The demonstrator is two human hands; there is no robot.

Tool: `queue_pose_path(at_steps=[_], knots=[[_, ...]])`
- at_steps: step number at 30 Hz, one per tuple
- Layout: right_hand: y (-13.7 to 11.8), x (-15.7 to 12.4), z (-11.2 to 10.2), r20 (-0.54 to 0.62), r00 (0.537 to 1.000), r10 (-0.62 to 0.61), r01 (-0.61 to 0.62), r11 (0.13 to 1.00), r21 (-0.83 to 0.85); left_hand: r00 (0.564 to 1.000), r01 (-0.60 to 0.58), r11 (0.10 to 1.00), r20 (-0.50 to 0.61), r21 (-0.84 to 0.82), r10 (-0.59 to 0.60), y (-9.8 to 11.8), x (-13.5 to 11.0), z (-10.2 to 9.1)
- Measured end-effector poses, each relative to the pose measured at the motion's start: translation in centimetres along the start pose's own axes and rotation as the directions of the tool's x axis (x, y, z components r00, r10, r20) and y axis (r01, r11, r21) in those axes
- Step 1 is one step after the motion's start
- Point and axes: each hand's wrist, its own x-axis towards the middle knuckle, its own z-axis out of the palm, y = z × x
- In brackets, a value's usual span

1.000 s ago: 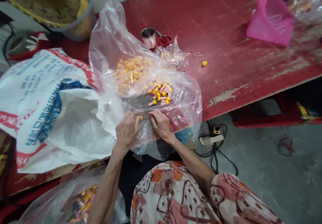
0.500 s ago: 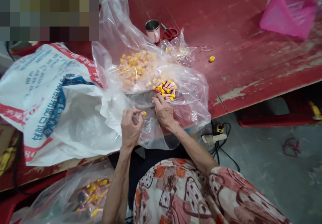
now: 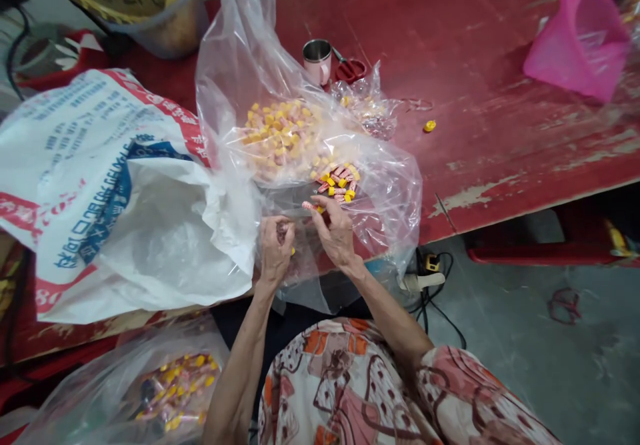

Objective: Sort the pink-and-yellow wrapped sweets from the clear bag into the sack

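We look down on a red-painted wooden table (image 3: pixel 480 165), its paint worn and peeling along the front edge, with a grey concrete floor (image 3: pixel 525 325) beyond it at 4 o'clock. Counting the clock from our hands, a pink plastic funnel (image 3: pixel 577 45) lies tilted on its side at 2 o'clock, and a steel mug with a pink outside (image 3: pixel 317 61) stands at 12 o'clock, just beside red-handled scissors (image 3: pixel 350 70). A clear plastic bag (image 3: pixel 235 65) lies open on the table edge, holding a heap of small pink tubes with yellow caps (image 3: pixel 280 138) at 12 o'clock and a smaller cluster of the same tubes (image 3: pixel 337 183) at 1 o'clock, close above our right hand (image 3: pixel 337 231).

Those right fingers (image 3: pixel 325 215) are bent, and their tips pinch one pink tube. Our left hand (image 3: pixel 275 248) is curled just beside it, fingers closed inward around something small (a yellow speck shows under them, but we cannot tell what they grip). One loose yellow cap (image 3: pixel 429 126) sits on the bare red table at 2 o'clock. A white woven sack with red and blue print (image 3: pixel 100 185) sprawls at 9 o'clock, and a second clear bag of tubes (image 3: pixel 170 391) lies at 7 o'clock.
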Motion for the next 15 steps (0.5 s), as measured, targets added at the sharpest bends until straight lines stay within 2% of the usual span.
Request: queue_pose_path(at_steps=[3, 5, 8, 11, 13, 15], knots=[[-0.9, -1.3, 0.3, 0.050, 0.997, 0.052, -0.054, 0.998, 0.037, 0.996, 0.083, 0.994, -0.033, -0.070, -0.086, -0.5, -0.5, 0.2], [-0.9, -2.2, 0.7, 0.064, 0.997, 0.043, -0.045, 0.998, 0.039, 0.987, 0.103, 0.985, -0.107, -0.140, -0.119, -0.3, -0.9, 0.0], [-0.1, -3.2, 1.7, 0.121, 0.993, -0.014, 0.014, 1.000, 0.003, 0.983, 0.005, 0.996, -0.181, -0.092, -0.022, -0.3, -1.2, -0.1], [1.1, -3.7, 2.8, 0.222, 0.974, -0.051, 0.074, 0.993, -0.096, 0.990, -0.096, 0.992, -0.098, 0.081, 0.104, -1.0, -1.2, -0.2], [1.7, -3.8, 3.2, 0.256, 0.965, -0.046, 0.087, 0.985, -0.148, 0.991, -0.116, 0.983, -0.055, 0.143, 0.125, -1.4, -1.3, -0.3], [2.0, -3.8, 3.3, 0.259, 0.965, -0.040, 0.085, 0.983, -0.165, 0.993, -0.098, 0.985, -0.058, 0.142, 0.107, -1.5, -1.5, -0.5]])
